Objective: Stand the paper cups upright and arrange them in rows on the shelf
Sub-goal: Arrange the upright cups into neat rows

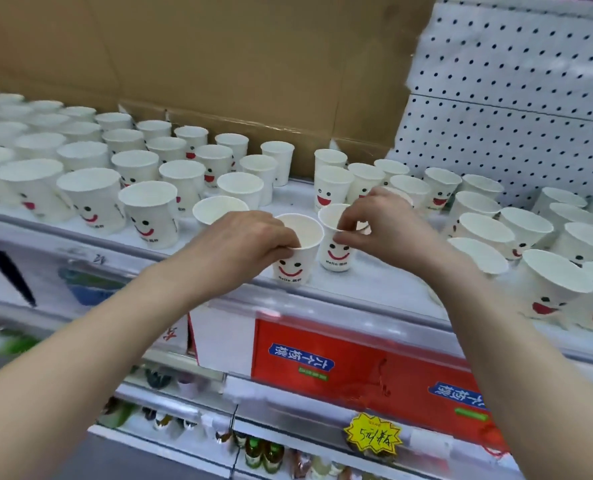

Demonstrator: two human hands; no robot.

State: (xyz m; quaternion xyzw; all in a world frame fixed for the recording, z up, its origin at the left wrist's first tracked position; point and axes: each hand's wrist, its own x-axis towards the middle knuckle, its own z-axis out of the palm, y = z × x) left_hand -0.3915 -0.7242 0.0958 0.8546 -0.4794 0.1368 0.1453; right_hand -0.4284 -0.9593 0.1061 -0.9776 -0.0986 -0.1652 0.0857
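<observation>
The left hand (pixel 239 244) pinches the rolled rim of one paper cup (pixel 290 268), fingertips dipped inside the mouth and thumb on the outer wall. Just beside it, the right hand (pixel 385 223) nips the thin rim of a second cup (pixel 338 256) between thumb and forefinger. Both cups stand upright on the smooth white shelf (pixel 357 292), near its front edge and almost touching. Each is a tapered white paper cone printed with two black dot eyes, a red curved smile and small "Hello" lettering.

Left of the left hand's grip, upright cups (pixel 94 174) of the same kind stand in close rows. Right of the right hand's grip is a looser cluster of cups (pixel 517 230), some leaning. Beyond both grips rises matte brown cardboard (pixel 219 64) and a white pegboard (pixel 513 98) dotted with dark holes. Below the grips sits a glossy red carton (pixel 323 351).
</observation>
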